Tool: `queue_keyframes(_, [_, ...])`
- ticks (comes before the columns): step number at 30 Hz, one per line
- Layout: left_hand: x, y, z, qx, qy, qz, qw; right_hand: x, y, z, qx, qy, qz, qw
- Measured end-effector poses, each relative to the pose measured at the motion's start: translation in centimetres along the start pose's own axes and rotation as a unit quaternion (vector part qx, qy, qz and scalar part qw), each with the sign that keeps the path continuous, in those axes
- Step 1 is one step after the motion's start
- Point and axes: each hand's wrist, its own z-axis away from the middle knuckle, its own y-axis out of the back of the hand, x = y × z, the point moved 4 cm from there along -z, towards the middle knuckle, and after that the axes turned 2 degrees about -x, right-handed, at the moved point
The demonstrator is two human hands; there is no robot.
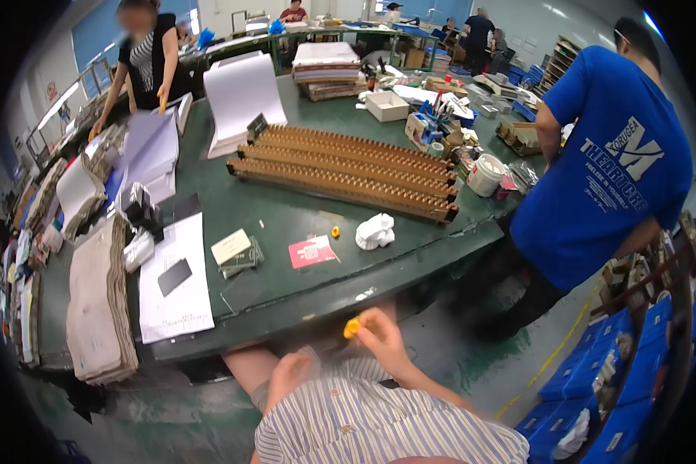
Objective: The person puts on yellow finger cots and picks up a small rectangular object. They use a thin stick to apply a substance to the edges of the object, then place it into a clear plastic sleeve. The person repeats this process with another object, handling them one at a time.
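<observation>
Above my lap, my right hand pinches a small yellow piece that looks like a rubber finger cot between thumb and fingertips. My left hand is low over my lap, smeared by motion. Something thin and see-through shows at its fingers; whether they grip it I cannot make out. On the green table in front of me lie another small yellow piece, a red and white card and a crumpled white wad. Neither hand touches the table.
Long brown toothed racks lie across the green table. Paper stacks and a white sheet with a dark phone-like slab cover the left. A white tub stands right. A person in blue stands close by; blue bins line the floor.
</observation>
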Motion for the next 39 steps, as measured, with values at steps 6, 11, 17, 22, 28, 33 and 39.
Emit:
queue_keyframes(6, [7.0, -3.7, -4.3, -0.041, -0.035, 0.021, 0.998, 1.6, 3.2, 1.7, 0.105, -0.103, -0.042, 0.988])
queue_keyframes(11, [12.0, -3.7, -10.3, -0.049, -0.169, 0.064, 0.982, -1.0, 1.4, -2.8, 0.108, -0.067, -0.039, 0.991])
queue_keyframes(17, [12.2, -3.2, -12.0, -0.093, -0.173, 0.186, 0.963, -1.3, -0.9, -5.0, 0.053, -0.085, -0.112, 0.989])
queue_keyframes(22, [10.6, -1.9, -11.7, -0.041, -0.147, 0.213, 0.965, 0.6, -2.0, -6.2, -0.002, -0.145, -0.12, 0.982])
queue_keyframes(28, [9.3, 0.1, -10.3, 0.029, -0.123, 0.238, 0.963, 2.0, -3.6, -7.7, -0.062, -0.201, -0.111, 0.971])
queue_keyframes(33, [8.7, 1.0, -9.9, 0.037, -0.105, 0.204, 0.973, 2.6, -4.2, -8.4, -0.072, -0.194, -0.082, 0.975])
queue_keyframes(39, [7.4, 1.9, -7.1, -0.012, -0.075, 0.136, 0.988, 2.8, -0.4, -4.2, -0.011, -0.219, 0.042, 0.975])
